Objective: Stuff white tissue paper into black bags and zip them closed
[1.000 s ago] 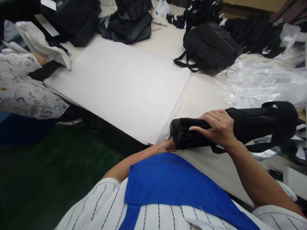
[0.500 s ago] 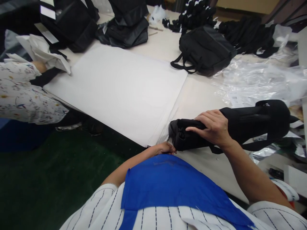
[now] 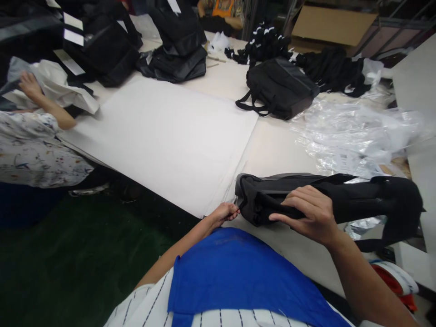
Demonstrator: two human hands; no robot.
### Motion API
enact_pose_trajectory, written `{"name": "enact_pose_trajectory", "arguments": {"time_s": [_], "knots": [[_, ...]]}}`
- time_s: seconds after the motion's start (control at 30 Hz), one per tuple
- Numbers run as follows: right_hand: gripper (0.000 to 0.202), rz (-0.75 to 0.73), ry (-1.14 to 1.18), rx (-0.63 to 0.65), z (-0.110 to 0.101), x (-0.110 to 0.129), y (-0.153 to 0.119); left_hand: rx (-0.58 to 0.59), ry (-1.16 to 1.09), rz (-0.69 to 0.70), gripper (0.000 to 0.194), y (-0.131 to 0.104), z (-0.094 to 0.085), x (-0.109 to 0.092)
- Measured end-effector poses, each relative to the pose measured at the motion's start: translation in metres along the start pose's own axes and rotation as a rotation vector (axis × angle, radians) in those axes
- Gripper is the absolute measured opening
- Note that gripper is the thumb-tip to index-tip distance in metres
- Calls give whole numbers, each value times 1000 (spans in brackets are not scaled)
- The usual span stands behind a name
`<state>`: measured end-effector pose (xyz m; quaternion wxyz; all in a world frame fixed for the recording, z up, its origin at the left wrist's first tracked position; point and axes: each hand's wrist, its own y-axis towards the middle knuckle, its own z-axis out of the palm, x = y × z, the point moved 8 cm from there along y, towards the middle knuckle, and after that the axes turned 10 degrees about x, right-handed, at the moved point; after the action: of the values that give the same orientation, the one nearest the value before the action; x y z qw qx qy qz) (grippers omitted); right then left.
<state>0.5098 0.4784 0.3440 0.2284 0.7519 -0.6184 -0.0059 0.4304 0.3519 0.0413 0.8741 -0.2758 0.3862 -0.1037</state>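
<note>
A black bag [image 3: 357,200] lies on its side along the table's near right edge, its straps trailing to the right. My right hand [image 3: 311,213] grips its upper near side, thumb apart from the curled fingers, with black fabric between them. At the bag's left end my left hand [image 3: 226,212] is pinched closed against the bag's edge; what its fingers hold is too small to make out. Beside the left hand, large white sheets [image 3: 163,141] lie flat on the table.
Another black bag [image 3: 281,86] stands beyond the sheets, with clear plastic bags [image 3: 357,131] to its right. Black bags [image 3: 173,50] and bundled straps [image 3: 334,70] line the back. At left, a co-worker's hand [image 3: 30,84] touches crumpled white paper [image 3: 57,86].
The held bag shows more of its far side and sits lower in view. My left hand has shifted slightly left. The co-worker's arm has come into view over the paper.
</note>
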Motion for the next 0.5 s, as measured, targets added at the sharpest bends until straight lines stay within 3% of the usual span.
{"name": "enact_pose_trajectory", "arguments": {"time_s": [0.27, 0.37, 0.5], "knots": [[28, -9, 84, 43, -8, 12, -20, 29, 183, 12, 10, -1, 9, -35], [33, -56, 107, 117, 1, 16, -19, 55, 267, -75, 10, 1, 17, -34], [44, -124, 134, 78, 1, 17, -12, 0, 241, -109, 17, 2, 20, -34]]}}
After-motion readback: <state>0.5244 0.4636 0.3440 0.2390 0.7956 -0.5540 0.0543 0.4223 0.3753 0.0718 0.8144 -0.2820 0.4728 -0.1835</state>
